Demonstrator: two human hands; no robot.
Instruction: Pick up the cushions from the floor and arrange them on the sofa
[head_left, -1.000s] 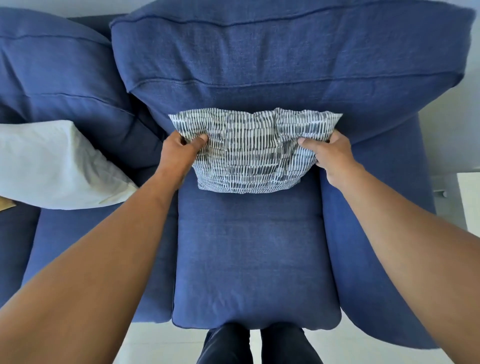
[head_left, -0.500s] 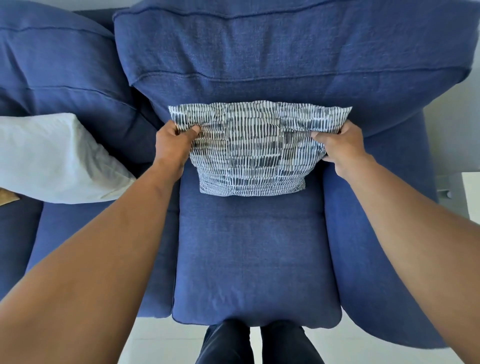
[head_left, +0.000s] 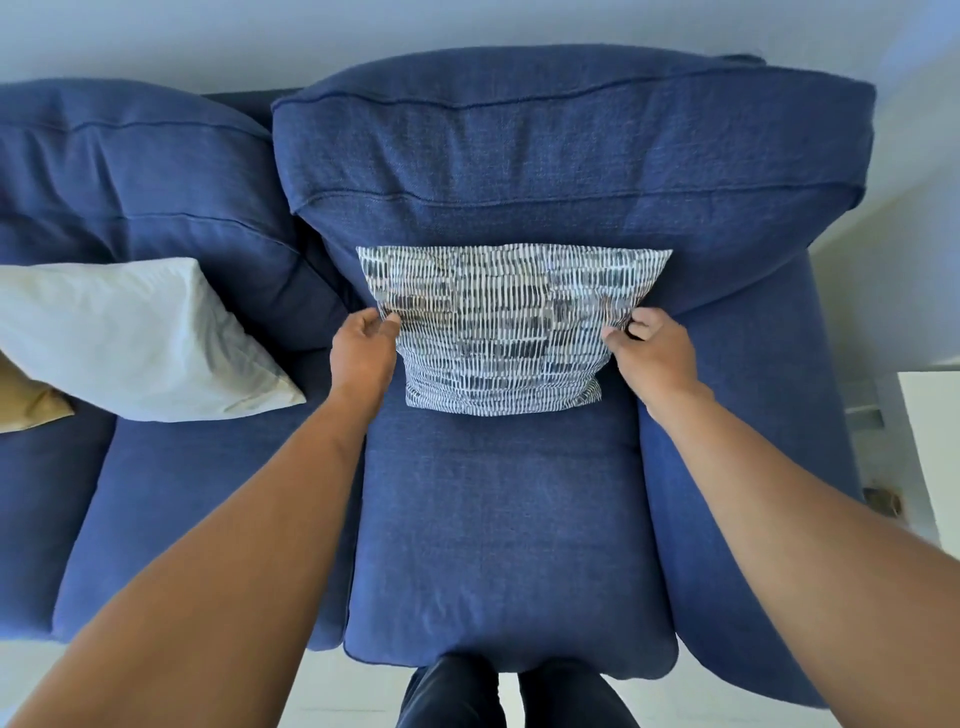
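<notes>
Pale wall (head_left: 156, 36), light floor (head_left: 332, 691), perhaps a white cabinet (head_left: 932, 441) at right.

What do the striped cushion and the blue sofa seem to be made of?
Striped cushion: soft printed cloth, probably cotton; it creases where pinched, matte surface. Blue sofa: coarse woven upholstery, linen-like; visible weave and stitched seams, no sheen.

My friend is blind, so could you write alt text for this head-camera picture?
Two bare hands, left hand and right hand, pinch the sides of a black-and-white patterned cushion propped against a blue sofa backrest. A white cushion lies on the next seat.
</notes>
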